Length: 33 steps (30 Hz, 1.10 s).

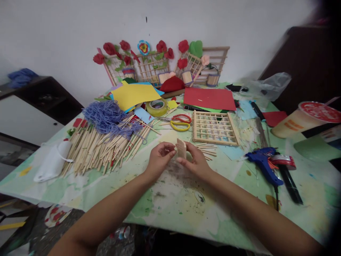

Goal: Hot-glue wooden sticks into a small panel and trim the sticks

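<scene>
A small panel of short wooden sticks [181, 149] stands upright between my hands, above the front middle of the table. My right hand [196, 161] grips its right side, thumb in front and fingers behind. At the panel's left edge, the fingers of my left hand [161, 156] are pinched together; what they hold, if anything, is too small to make out. Just behind my right hand lie several cut sticks [206, 149]. Farther back rest a wooden stick lattice [215, 126] and scissors [181, 122] with red and yellow handles.
Many loose sticks [101, 153] and purple yarn [103, 119] spread on the left. A blue glue gun [263, 161] with a cord and a drink cup [301, 119] are on the right. Tape [156, 106], yellow paper [135, 95] and red paper [209, 99] lie at the back.
</scene>
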Available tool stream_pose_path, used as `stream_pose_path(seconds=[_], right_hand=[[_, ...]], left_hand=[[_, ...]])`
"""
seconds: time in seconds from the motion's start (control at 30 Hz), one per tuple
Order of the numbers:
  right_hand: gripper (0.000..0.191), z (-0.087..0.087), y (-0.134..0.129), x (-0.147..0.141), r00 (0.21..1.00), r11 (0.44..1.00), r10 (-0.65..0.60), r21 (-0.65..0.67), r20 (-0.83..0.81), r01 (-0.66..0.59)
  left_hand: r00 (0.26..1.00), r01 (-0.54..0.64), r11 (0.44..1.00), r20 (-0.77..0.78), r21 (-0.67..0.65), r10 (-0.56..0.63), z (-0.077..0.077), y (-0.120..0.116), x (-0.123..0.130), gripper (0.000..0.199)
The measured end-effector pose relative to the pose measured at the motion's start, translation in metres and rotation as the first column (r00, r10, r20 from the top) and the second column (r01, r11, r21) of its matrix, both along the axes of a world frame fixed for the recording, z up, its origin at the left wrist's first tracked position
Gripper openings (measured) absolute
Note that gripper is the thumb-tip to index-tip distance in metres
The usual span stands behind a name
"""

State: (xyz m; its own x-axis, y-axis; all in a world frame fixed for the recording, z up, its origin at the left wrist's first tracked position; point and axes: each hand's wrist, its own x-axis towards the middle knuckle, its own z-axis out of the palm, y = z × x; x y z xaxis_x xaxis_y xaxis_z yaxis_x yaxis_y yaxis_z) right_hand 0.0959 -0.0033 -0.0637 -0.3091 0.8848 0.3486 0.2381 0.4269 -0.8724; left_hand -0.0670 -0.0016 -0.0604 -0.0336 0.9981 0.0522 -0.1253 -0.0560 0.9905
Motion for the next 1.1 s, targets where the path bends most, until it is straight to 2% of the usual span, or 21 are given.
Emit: stream_pose_path(seconds=[0.07,0.13,0.37,0.53,0.7,0.87,1.1], right_hand=[[0.036,0.001,0.001,-0.001,0.999,0.999,-0.002,-0.038,0.045,0.004],[0.030,0.002,0.001,-0.001,0.998,0.999,-0.002,-0.053,0.064,0.006],[0.030,0.000,0.002,-0.002,1.000,0.993,0.013,-0.114,-0.022,-0.015],[0.032,-0.002,0.003,-0.003,0.990,0.978,-0.033,-0.206,-0.139,0.004],[0.031,-0.005,0.006,-0.002,0.971,0.960,-0.133,-0.270,-0.197,0.077],[0.026,-0.009,0.010,-0.001,0.970,0.956,-0.208,-0.236,-0.123,0.175],[0.025,-0.008,0.010,0.000,0.972,0.960,-0.226,-0.184,-0.058,0.212]], left_hand=[[0.998,-0.010,1.000,-0.066,0.014,0.011,0.000,0.000,-0.001,0.023],[0.996,-0.012,1.000,-0.093,0.017,0.013,0.001,0.000,-0.002,0.024],[0.996,0.041,0.999,-0.076,-0.016,-0.042,0.004,-0.001,0.001,0.027],[0.988,0.152,0.987,-0.016,-0.041,-0.153,0.003,-0.003,0.000,0.040],[0.963,0.225,0.974,-0.161,0.026,-0.218,-0.002,-0.005,-0.003,0.057],[0.935,0.277,0.959,-0.250,0.065,-0.253,-0.006,-0.007,-0.003,0.063],[0.930,0.274,0.958,-0.277,0.083,-0.242,-0.009,-0.010,-0.004,0.064]])
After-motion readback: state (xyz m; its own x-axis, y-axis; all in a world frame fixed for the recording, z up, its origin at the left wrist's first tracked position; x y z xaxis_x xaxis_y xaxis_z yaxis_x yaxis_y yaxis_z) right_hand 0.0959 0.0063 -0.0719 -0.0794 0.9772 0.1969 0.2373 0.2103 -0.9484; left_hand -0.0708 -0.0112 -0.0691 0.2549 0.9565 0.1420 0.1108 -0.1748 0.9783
